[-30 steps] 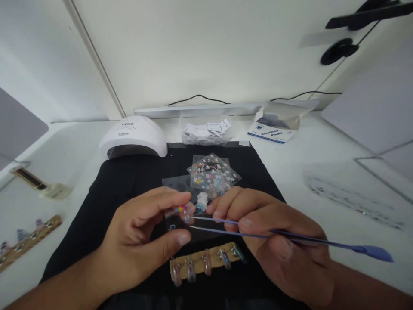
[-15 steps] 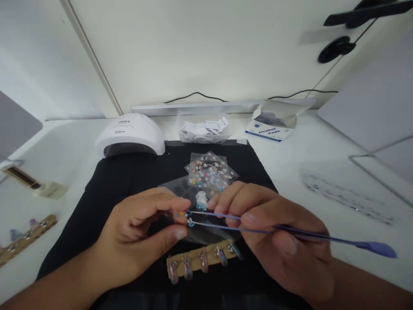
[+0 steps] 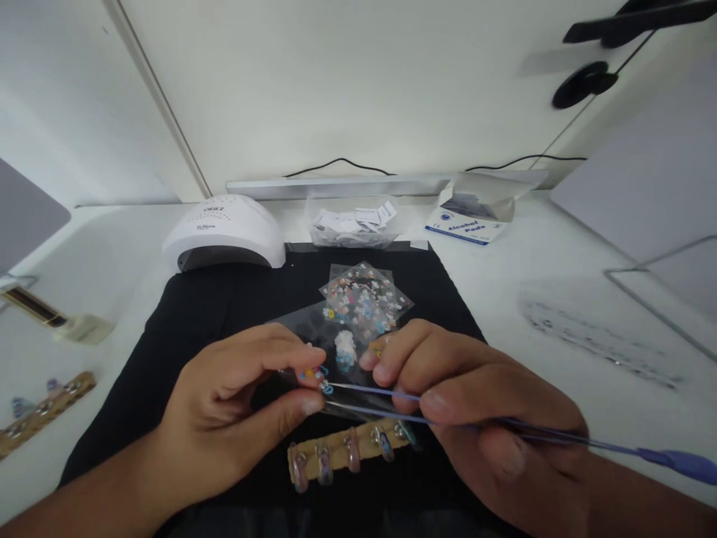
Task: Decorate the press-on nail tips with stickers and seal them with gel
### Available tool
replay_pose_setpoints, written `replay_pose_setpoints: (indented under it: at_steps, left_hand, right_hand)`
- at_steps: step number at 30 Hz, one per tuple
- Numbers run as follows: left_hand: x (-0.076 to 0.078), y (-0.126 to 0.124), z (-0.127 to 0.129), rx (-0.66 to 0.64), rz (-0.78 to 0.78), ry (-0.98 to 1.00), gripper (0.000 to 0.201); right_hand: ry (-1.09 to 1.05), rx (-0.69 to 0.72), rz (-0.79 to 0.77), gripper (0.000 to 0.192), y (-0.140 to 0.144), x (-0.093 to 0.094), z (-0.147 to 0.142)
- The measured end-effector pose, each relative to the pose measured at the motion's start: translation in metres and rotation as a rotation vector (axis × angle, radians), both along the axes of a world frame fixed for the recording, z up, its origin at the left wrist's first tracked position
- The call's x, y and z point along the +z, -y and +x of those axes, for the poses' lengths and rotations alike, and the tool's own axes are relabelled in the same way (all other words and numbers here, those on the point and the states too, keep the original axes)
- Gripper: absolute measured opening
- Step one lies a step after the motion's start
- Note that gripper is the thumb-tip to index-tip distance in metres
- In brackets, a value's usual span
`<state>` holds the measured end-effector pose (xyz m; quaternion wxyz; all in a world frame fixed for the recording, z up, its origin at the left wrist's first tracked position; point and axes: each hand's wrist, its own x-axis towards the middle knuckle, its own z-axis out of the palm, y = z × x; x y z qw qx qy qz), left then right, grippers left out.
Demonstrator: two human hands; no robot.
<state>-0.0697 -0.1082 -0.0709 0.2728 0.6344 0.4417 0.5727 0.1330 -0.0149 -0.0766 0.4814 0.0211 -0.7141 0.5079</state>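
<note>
My left hand [image 3: 240, 418] pinches the edge of a clear sticker sheet [image 3: 314, 340] with small coloured stickers on it, just above the black mat [image 3: 213, 314]. My right hand [image 3: 482, 411] grips blue tweezers [image 3: 381, 400]; their tips rest on the sheet right by my left fingertips. Just below both hands a tan strip [image 3: 350, 448] carries several painted nail tips. Another clear sheet of flower stickers [image 3: 365, 299] lies on the mat behind my hands.
A white nail lamp [image 3: 224, 233] stands at the mat's back left. Behind it are a clear bag of white packets [image 3: 352, 223] and an alcohol pads box [image 3: 467, 217]. A second nail-tip strip [image 3: 42, 411] lies far left, beside a small beige device [image 3: 61, 321].
Both hands have dropped slightly toward the mat with the sheet. The tweezer tips stay on the sheet by my left fingertips, and the tweezers' rear end has swung lower to the right.
</note>
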Motion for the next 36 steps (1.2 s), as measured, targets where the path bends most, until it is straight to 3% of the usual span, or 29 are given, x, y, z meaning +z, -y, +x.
replay_pose_setpoints:
  at_steps: [11, 20, 27, 36]
  left_hand:
    - [-0.004, 0.001, 0.000, 0.035, 0.032, -0.078, 0.040]
    - [-0.008, 0.000, -0.005, -0.088, -0.031, -0.076, 0.031]
    - [-0.011, 0.002, -0.006, -0.132, -0.079, -0.015, 0.048]
    - [-0.004, 0.002, -0.004, -0.088, -0.151, 0.016, 0.032]
  right_hand:
    - [0.003, -0.022, -0.022, 0.027, 0.002, 0.000, -0.001]
    - [-0.018, -0.009, -0.034, 0.027, 0.004, 0.000, -0.002]
    - [0.002, 0.007, -0.039, 0.026, 0.003, 0.001, -0.001]
    - [0.019, 0.022, -0.069, 0.023, 0.004, 0.002, -0.002]
